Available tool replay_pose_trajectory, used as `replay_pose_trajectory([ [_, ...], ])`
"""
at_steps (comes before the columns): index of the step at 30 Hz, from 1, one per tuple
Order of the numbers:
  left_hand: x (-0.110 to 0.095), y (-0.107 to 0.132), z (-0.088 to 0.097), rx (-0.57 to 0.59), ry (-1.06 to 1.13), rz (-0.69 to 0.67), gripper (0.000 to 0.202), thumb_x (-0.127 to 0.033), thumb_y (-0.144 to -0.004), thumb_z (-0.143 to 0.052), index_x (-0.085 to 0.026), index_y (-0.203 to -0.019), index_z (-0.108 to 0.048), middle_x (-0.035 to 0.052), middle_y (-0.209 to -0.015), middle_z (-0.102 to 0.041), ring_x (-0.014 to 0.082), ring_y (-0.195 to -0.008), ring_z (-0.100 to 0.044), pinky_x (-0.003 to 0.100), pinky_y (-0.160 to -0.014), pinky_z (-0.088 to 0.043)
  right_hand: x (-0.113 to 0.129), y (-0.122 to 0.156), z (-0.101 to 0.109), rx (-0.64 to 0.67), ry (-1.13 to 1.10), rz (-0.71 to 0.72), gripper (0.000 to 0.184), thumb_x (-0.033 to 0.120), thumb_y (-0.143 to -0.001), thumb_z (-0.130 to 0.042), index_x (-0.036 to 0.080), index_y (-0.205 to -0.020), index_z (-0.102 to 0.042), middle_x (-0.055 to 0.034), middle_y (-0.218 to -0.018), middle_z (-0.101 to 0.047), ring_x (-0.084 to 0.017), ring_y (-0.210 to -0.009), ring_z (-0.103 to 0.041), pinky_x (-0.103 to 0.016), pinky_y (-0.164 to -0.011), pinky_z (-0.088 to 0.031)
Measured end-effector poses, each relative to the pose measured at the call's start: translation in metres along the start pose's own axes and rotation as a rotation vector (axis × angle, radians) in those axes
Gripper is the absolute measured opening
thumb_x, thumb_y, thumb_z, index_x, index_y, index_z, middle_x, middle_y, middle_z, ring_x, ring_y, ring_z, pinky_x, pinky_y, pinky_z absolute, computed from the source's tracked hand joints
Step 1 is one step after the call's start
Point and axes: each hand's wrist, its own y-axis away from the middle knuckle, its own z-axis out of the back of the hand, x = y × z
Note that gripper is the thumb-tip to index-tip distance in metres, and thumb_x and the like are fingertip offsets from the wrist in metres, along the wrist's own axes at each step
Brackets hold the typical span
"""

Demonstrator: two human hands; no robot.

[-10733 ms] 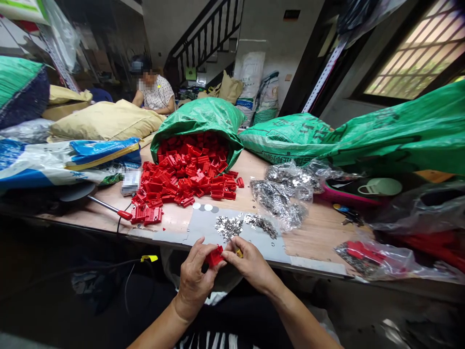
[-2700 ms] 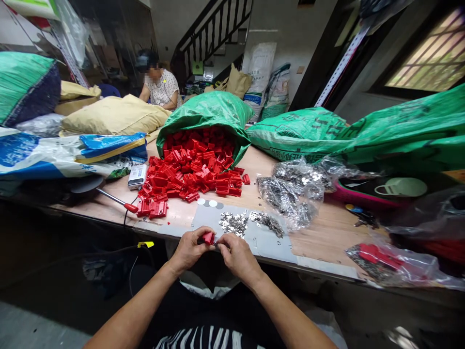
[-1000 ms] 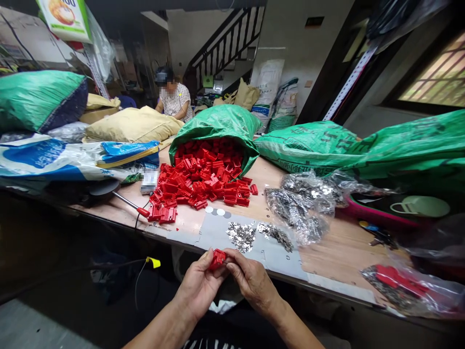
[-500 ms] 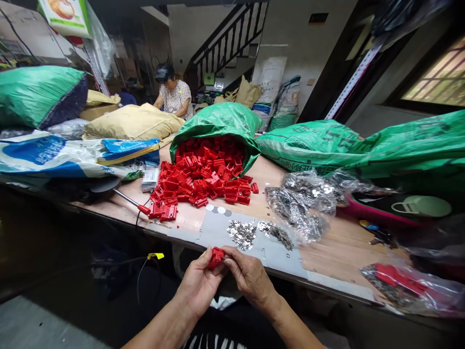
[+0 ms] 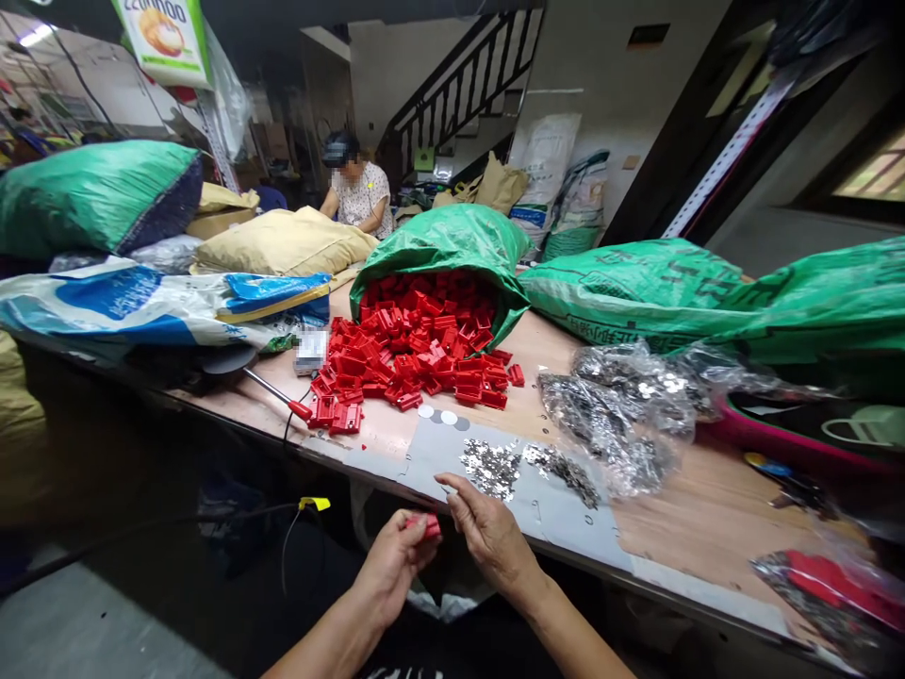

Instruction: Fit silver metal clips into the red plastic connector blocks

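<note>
My left hand point(image 5: 397, 558) is closed around a red plastic part point(image 5: 427, 526), in front of the table edge. My right hand point(image 5: 487, 530) is a little to the right of it, apart from the part. Its thumb and forefinger pinch a small metal piece point(image 5: 447, 488), too small to make out well. Just beyond the right hand, a pile of flat silvery metal pieces point(image 5: 490, 466) lies on a grey sheet point(image 5: 431, 451), with a second, darker pile point(image 5: 564, 471) beside it. Loose red parts point(image 5: 410, 358) spill from a green sack point(image 5: 445, 236).
Clear bags of metal pieces point(image 5: 615, 424) lie right of the piles. More green sacks point(image 5: 636, 283) stand behind them. A red-handled tool point(image 5: 298, 409) and a blue-white sack point(image 5: 141, 306) are on the left. A person point(image 5: 362, 193) sits across the table.
My right hand has drawn away from the red part, which it touched before. My left hand has turned and lowered slightly with the part. The view has shifted left.
</note>
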Motion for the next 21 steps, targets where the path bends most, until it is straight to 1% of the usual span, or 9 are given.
replay_pose_trajectory([
  [2, 0.008, -0.009, 0.012, -0.04, -0.058, 0.019, 0.045, -0.03, -0.062, -0.081, -0.018, -0.1, -0.061, 0.0055, -0.09, -0.07, 0.0215, -0.086, -0.066, 0.036, -0.082, -0.042, 0.003, -0.012, -0.004, 0.003, 0.03, 0.031, 0.033, 0.033, -0.096, -0.037, 0.024, -0.123, -0.055, -0.0042, -0.093, -0.07, -0.018, -0.081, -0.066, -0.028, -0.073, -0.05],
  [3, 0.011, -0.012, 0.018, -0.042, -0.095, 0.029, 0.054, -0.029, -0.06, -0.081, -0.019, -0.109, -0.06, 0.0072, -0.1, -0.069, 0.0232, -0.092, -0.064, 0.037, -0.083, -0.041, 0.005, -0.02, -0.006, 0.005, 0.039, 0.053, 0.032, 0.032, -0.095, -0.04, 0.025, -0.123, -0.054, -0.0041, -0.096, -0.069, -0.018, -0.083, -0.065, -0.029, -0.075, -0.049],
  [5, 0.015, -0.016, 0.026, -0.027, -0.187, 0.037, 0.064, -0.031, -0.062, -0.078, -0.022, -0.121, -0.055, 0.0094, -0.116, -0.064, 0.0261, -0.106, -0.058, 0.037, -0.083, -0.04, 0.011, -0.038, -0.013, 0.013, 0.056, 0.113, 0.032, 0.03, -0.092, -0.047, 0.025, -0.123, -0.053, -0.0041, -0.103, -0.067, -0.018, -0.09, -0.063, -0.03, -0.082, -0.049],
  [9, 0.019, -0.018, 0.038, -0.09, -0.279, 0.079, 0.062, -0.03, -0.065, -0.073, -0.022, -0.124, -0.054, 0.0095, -0.135, -0.051, 0.028, -0.121, -0.047, 0.037, -0.086, -0.04, 0.034, -0.083, -0.032, 0.081, 0.169, 0.265, 0.042, 0.029, -0.086, -0.057, 0.027, -0.127, -0.048, -0.0058, -0.124, -0.055, -0.019, -0.108, -0.056, -0.032, -0.091, -0.047],
  [11, 0.024, -0.019, 0.045, -0.106, -0.287, 0.094, 0.061, -0.03, -0.066, -0.072, -0.022, -0.123, -0.054, 0.0091, -0.138, -0.047, 0.0274, -0.122, -0.046, 0.037, -0.088, -0.04, 0.05, -0.109, -0.044, 0.117, 0.28, 0.328, 0.048, 0.032, -0.084, -0.061, 0.031, -0.129, -0.045, -0.0052, -0.134, -0.047, -0.021, -0.113, -0.053, -0.034, -0.088, -0.049],
  [13, 0.03, -0.022, 0.053, -0.104, -0.275, 0.101, 0.063, -0.031, -0.065, -0.073, -0.02, -0.124, -0.054, 0.0105, -0.136, -0.048, 0.0268, -0.121, -0.047, 0.035, -0.088, -0.041, 0.067, -0.137, -0.054, 0.146, 0.38, 0.391, 0.052, 0.035, -0.083, -0.062, 0.034, -0.131, -0.043, -0.0043, -0.142, -0.037, -0.024, -0.117, -0.049, -0.037, -0.087, -0.049],
  [15, 0.036, -0.027, 0.062, -0.124, -0.264, 0.083, 0.065, -0.033, -0.063, -0.074, -0.019, -0.123, -0.054, 0.012, -0.131, -0.051, 0.0267, -0.115, -0.05, 0.034, -0.085, -0.043, 0.081, -0.163, -0.064, 0.175, 0.452, 0.395, 0.053, 0.039, -0.082, -0.062, 0.034, -0.132, -0.042, -0.0053, -0.144, -0.033, -0.026, -0.114, -0.05, -0.039, -0.086, -0.049],
  [18, 0.042, -0.035, 0.077, -0.137, -0.234, 0.082, 0.074, -0.036, -0.057, -0.078, -0.016, -0.122, -0.053, 0.0123, -0.116, -0.057, 0.0239, -0.097, -0.058, 0.033, -0.079, -0.045, 0.098, -0.199, -0.075, 0.243, 0.517, 0.406, 0.059, 0.043, -0.079, -0.064, 0.034, -0.132, -0.042, -0.0065, -0.144, -0.033, -0.027, -0.114, -0.05, -0.04, -0.084, -0.05],
  [21, 0.043, -0.039, 0.089, -0.142, -0.176, 0.1, 0.074, -0.035, -0.054, -0.081, -0.015, -0.119, -0.054, 0.0083, -0.1, -0.06, 0.0172, -0.078, -0.059, 0.031, -0.074, -0.046, 0.106, -0.225, -0.084, 0.347, 0.57, 0.404, 0.065, 0.051, -0.072, -0.067, 0.036, -0.131, -0.044, -0.0063, -0.141, -0.036, -0.029, -0.114, -0.051, -0.04, -0.084, -0.049],
])
